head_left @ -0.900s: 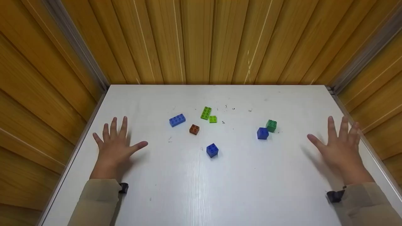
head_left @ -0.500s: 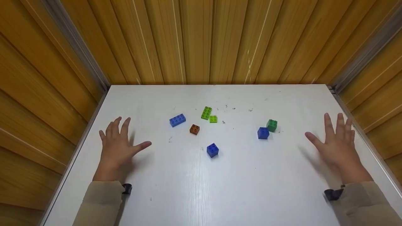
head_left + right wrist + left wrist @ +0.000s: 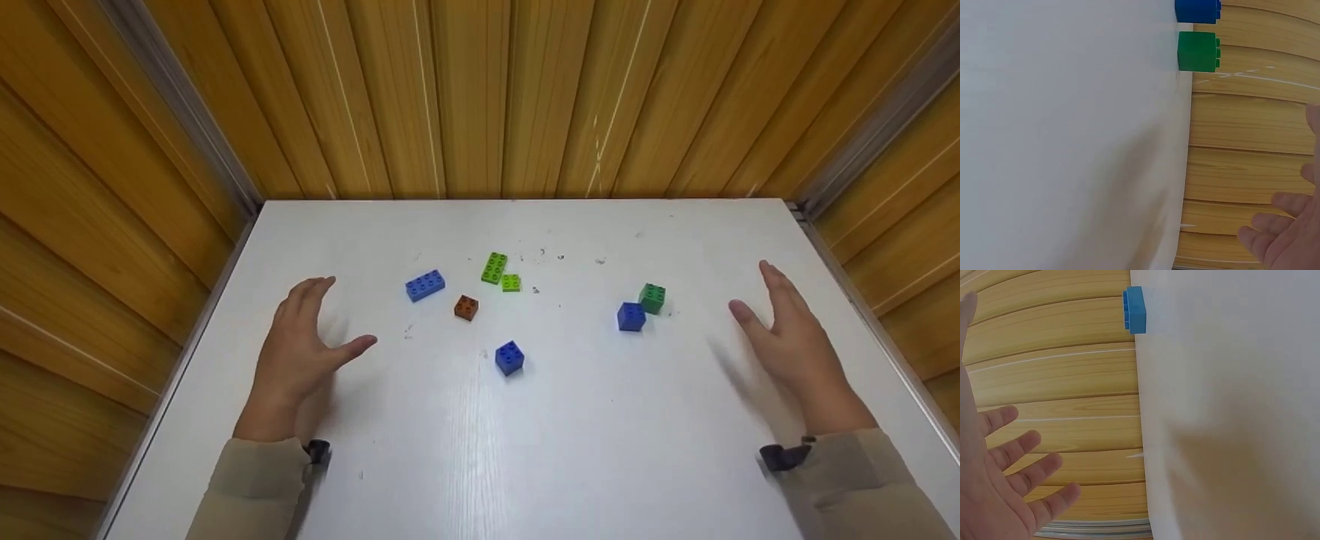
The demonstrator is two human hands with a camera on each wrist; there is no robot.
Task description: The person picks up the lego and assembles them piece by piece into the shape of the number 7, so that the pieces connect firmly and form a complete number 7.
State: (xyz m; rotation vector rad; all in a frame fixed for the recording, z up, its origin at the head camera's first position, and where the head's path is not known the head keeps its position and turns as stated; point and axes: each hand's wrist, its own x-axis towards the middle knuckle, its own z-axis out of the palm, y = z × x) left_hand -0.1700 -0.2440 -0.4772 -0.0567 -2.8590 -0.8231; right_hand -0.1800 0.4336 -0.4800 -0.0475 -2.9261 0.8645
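My left hand [image 3: 296, 356] hovers over the left side of the table, thumb spread from loosely bent fingers, holding nothing. Nearest to it lies a light blue long brick [image 3: 425, 286], also in the left wrist view as a blue block [image 3: 1136, 310]. On the right, my right hand [image 3: 799, 349] is raised with its thumb apart and nothing in it. Left of that hand a green brick [image 3: 652, 298] stands close against a dark blue brick [image 3: 631, 316]; the right wrist view has the green brick [image 3: 1197, 52] too.
Mid-table lie a brown brick [image 3: 466, 307], a long lime brick [image 3: 493, 268], a small lime brick [image 3: 511, 283] and another dark blue brick [image 3: 509, 358]. Wood-look panels [image 3: 472, 97] enclose the white table [image 3: 562, 465] at the back and sides.
Both hands have moved inward, the left one rightward and the right one slightly leftward. They have turned, and their spread fingers have drawn together. The bricks stay put.
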